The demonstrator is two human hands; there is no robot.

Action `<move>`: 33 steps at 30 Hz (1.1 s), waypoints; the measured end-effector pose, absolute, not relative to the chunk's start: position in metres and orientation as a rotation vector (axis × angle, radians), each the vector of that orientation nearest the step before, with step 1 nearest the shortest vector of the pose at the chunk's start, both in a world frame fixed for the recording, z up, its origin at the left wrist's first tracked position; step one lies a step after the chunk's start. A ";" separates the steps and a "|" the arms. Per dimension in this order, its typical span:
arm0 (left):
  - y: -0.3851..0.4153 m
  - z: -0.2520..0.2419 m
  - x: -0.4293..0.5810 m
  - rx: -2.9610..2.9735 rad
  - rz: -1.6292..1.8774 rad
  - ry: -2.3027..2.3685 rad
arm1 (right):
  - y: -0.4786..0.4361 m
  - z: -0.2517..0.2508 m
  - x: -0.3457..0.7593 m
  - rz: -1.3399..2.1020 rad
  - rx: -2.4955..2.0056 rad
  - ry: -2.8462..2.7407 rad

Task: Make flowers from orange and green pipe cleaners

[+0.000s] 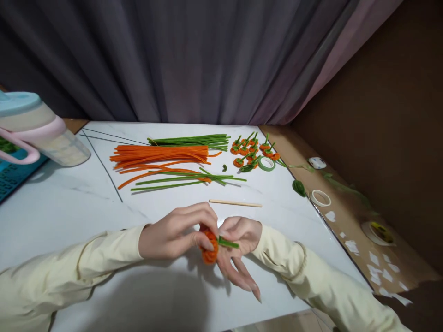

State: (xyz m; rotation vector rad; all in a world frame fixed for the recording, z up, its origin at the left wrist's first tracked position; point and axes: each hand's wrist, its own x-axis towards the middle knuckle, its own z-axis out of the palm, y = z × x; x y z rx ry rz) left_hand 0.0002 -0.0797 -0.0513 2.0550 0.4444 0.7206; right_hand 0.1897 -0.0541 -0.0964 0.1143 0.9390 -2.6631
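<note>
White marble-look table [69, 207], grey curtain behind. The left hand [173, 236] pinches an orange pipe-cleaner coil [209, 250]. Its green stem [228, 242] runs level, pointing right, pinned under the thumb of the right hand [242, 240], whose fingers are spread. Just beyond the grip lies a wooden stick [235, 203]. Farther off are loose pipe cleaners [162, 154], with finished flowers [252, 150] to their right.

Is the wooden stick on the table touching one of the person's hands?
No, the wooden stick lies apart on the table, beyond the left hand, which pinches an orange coil, and the right hand.
</note>
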 end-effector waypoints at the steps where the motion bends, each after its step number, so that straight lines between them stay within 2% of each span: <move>1: -0.082 -0.051 0.000 2.110 0.717 0.417 | -0.054 -0.100 0.189 -2.655 0.055 0.933; 6: -0.092 -0.057 -0.003 2.377 0.658 0.280 | -0.059 -0.109 0.190 -2.671 -0.196 0.871; 13: -0.097 -0.051 0.002 2.434 0.552 0.304 | -0.069 -0.107 0.189 -2.733 -0.057 0.920; 20: -0.100 -0.044 0.008 2.144 0.588 0.229 | -0.068 -0.095 0.186 -2.736 -0.076 1.029; 25: -0.100 -0.046 0.009 2.105 0.594 0.283 | -0.064 -0.075 0.197 -2.625 0.191 1.436; 27: -0.099 -0.049 0.008 2.103 0.625 0.369 | -0.064 -0.060 0.204 -2.432 0.383 1.808; 29: -0.097 -0.053 0.008 2.098 0.664 0.496 | -0.066 -0.044 0.209 -2.072 0.550 2.296; 33: -0.093 -0.062 0.009 2.024 0.684 0.704 | -0.076 -0.026 0.208 -0.888 0.567 2.963</move>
